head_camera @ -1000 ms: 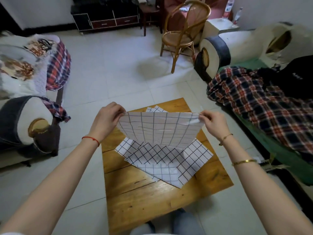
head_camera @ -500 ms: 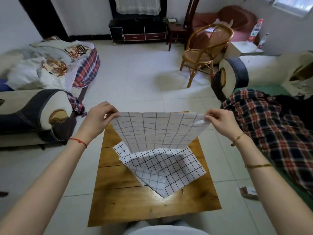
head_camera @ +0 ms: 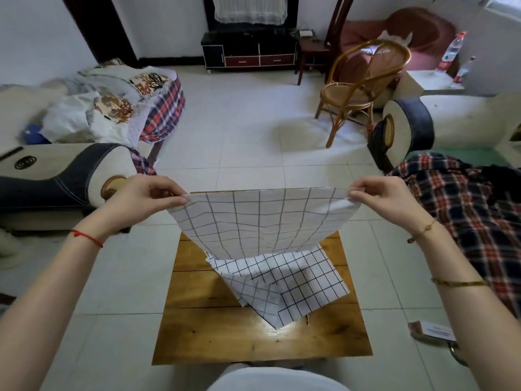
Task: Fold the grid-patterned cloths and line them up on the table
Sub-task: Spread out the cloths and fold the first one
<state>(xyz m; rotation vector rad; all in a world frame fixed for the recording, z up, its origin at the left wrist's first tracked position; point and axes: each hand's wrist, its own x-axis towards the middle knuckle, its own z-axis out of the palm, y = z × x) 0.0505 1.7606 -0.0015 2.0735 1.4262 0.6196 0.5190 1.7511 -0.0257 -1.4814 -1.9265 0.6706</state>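
Note:
I hold a white grid-patterned cloth (head_camera: 259,221) up in the air above the small wooden table (head_camera: 214,337). My left hand (head_camera: 141,197) pinches its top left corner and my right hand (head_camera: 386,200) pinches its top right corner, so the top edge is stretched level. The cloth hangs down and hides the far part of the table. Under it, more grid-patterned cloths (head_camera: 284,286) lie unfolded and overlapping on the table top, one corner pointing towards me.
A sofa armrest (head_camera: 64,176) stands left of the table, and a sofa with a plaid blanket (head_camera: 462,210) is at the right. A rattan chair (head_camera: 363,83) stands on the tiled floor beyond. A small box (head_camera: 434,331) lies on the floor near right.
Both hands have lifted the cloth higher and drawn it tauter between them. The view has tilted up, showing more of the room beyond the table.

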